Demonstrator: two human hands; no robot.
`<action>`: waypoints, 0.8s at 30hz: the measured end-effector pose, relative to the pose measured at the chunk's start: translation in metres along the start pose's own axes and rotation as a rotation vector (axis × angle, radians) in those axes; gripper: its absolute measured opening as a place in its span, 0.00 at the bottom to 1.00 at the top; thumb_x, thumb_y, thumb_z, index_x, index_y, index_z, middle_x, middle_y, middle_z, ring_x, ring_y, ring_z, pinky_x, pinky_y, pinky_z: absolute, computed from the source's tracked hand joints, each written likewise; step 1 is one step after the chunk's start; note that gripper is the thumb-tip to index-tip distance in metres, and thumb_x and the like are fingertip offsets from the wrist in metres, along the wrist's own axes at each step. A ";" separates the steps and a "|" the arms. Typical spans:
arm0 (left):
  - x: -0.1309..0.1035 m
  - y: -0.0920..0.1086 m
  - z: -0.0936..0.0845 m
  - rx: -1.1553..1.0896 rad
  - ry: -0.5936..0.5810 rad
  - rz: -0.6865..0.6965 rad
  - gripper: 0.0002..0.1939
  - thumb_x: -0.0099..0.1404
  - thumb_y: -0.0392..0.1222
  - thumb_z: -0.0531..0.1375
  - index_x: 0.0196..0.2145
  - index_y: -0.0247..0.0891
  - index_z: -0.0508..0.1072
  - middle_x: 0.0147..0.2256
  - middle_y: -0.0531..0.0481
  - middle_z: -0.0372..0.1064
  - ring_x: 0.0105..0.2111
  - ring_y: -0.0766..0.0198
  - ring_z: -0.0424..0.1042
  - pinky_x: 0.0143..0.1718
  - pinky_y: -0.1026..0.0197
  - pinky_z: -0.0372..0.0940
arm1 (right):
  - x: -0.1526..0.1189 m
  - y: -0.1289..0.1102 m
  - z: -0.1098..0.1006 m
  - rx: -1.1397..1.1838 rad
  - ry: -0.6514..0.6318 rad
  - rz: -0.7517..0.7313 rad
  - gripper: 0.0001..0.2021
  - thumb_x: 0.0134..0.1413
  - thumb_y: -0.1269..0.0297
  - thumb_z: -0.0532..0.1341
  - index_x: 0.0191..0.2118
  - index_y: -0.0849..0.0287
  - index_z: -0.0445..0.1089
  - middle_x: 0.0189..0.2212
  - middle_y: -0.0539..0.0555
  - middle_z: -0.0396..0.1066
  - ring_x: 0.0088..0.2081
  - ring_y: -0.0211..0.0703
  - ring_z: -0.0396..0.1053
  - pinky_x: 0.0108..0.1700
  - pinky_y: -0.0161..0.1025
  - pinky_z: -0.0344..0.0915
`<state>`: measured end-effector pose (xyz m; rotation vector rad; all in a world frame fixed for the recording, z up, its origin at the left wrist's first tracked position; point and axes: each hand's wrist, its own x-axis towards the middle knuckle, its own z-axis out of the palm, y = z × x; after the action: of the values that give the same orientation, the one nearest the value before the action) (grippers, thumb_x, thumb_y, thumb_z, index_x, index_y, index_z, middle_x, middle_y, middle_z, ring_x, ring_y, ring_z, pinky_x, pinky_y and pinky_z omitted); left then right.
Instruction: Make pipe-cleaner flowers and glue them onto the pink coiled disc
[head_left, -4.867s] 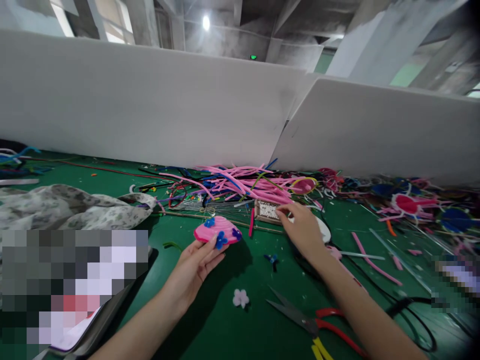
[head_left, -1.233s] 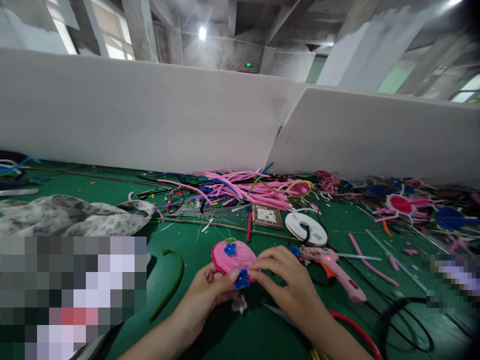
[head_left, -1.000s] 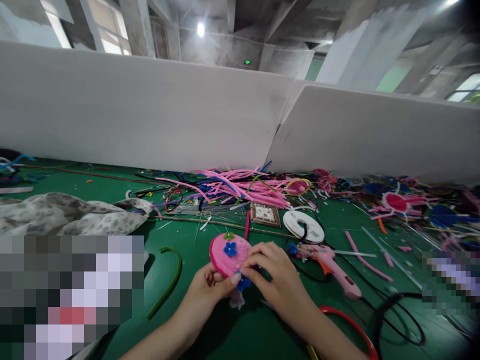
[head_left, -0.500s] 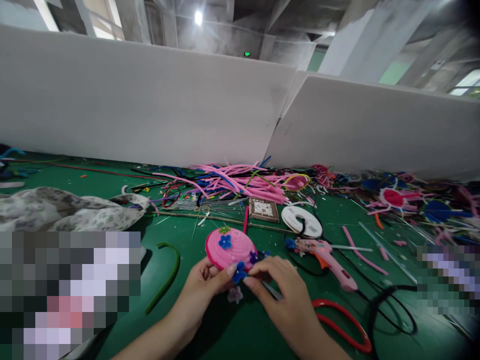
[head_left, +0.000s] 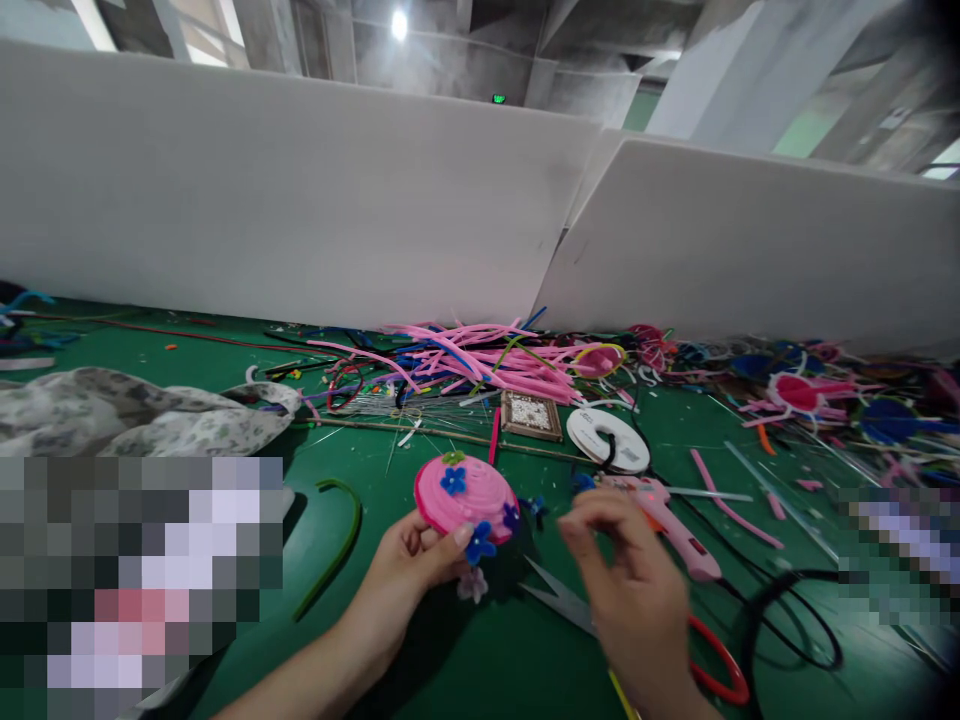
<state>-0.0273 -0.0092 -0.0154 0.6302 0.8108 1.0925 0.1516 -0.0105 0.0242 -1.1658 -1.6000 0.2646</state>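
Holding: the left hand (head_left: pixel 409 560), low and centre in the frame, grips a pink coiled pipe-cleaner disc (head_left: pixel 465 495) by its near edge, thumb on top beside a small blue flower (head_left: pixel 478 545).
Facing: the disc's domed face tilts up and toward the camera; its longer span runs left to right across the frame, and a second blue flower (head_left: pixel 453 481) sits near its far rim.
Right hand: the right hand (head_left: pixel 630 585), lower right of centre, hovers blurred with fingers loosely curled and nothing visibly in it; whether it pinches something tiny I cannot tell.
Under the right hand: scissors (head_left: pixel 570 605) with red and yellow handles lie flat, blades pointing left toward the disc.
Beside: a pink glue gun (head_left: pixel 679 535) lies just right of the hand, nozzle toward the disc; a pale flower (head_left: pixel 472 585) lies on the table below the disc.
Surface: a green table (head_left: pixel 225 400), littered with clippings, a bent green pipe cleaner (head_left: pixel 337 540), a white tape roll (head_left: pixel 607 438), a small framed box (head_left: pixel 531 413), and a heap of pink pipe cleaners (head_left: pixel 487 360) at centre.
Room: white partition boards (head_left: pixel 300 200) stand behind the table; concrete beams and a ceiling lamp fill the top of the frame.
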 end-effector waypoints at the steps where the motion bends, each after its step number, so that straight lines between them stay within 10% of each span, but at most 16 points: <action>1: 0.000 0.000 -0.001 -0.002 0.007 -0.007 0.16 0.51 0.45 0.69 0.35 0.33 0.76 0.29 0.48 0.76 0.25 0.68 0.70 0.33 0.64 0.68 | 0.001 0.000 -0.005 0.004 0.105 0.000 0.04 0.57 0.67 0.58 0.31 0.55 0.64 0.30 0.49 0.65 0.34 0.40 0.65 0.36 0.37 0.62; 3: 0.000 -0.001 -0.002 -0.005 0.012 -0.012 0.17 0.51 0.44 0.70 0.36 0.33 0.76 0.30 0.46 0.76 0.27 0.67 0.71 0.34 0.64 0.68 | 0.003 -0.001 -0.012 -0.036 0.135 -0.078 0.03 0.57 0.70 0.59 0.33 0.55 0.65 0.31 0.50 0.67 0.35 0.40 0.66 0.39 0.37 0.62; 8: 0.000 -0.003 -0.001 0.023 -0.064 -0.007 0.17 0.52 0.46 0.69 0.36 0.32 0.76 0.28 0.47 0.75 0.25 0.67 0.70 0.32 0.63 0.67 | 0.004 -0.008 -0.009 -0.212 -0.278 -0.494 0.07 0.50 0.71 0.65 0.36 0.55 0.72 0.29 0.50 0.72 0.32 0.40 0.65 0.36 0.40 0.61; 24: -0.002 0.002 -0.003 -0.052 -0.120 -0.085 0.15 0.54 0.44 0.68 0.38 0.32 0.76 0.32 0.44 0.75 0.29 0.66 0.71 0.35 0.63 0.68 | 0.006 0.000 0.007 -0.289 -0.308 -0.509 0.07 0.53 0.72 0.62 0.36 0.53 0.75 0.27 0.51 0.72 0.32 0.41 0.63 0.36 0.43 0.54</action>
<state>-0.0308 -0.0099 -0.0152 0.6060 0.6974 0.9860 0.1466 -0.0032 0.0252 -0.9136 -2.2008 -0.1324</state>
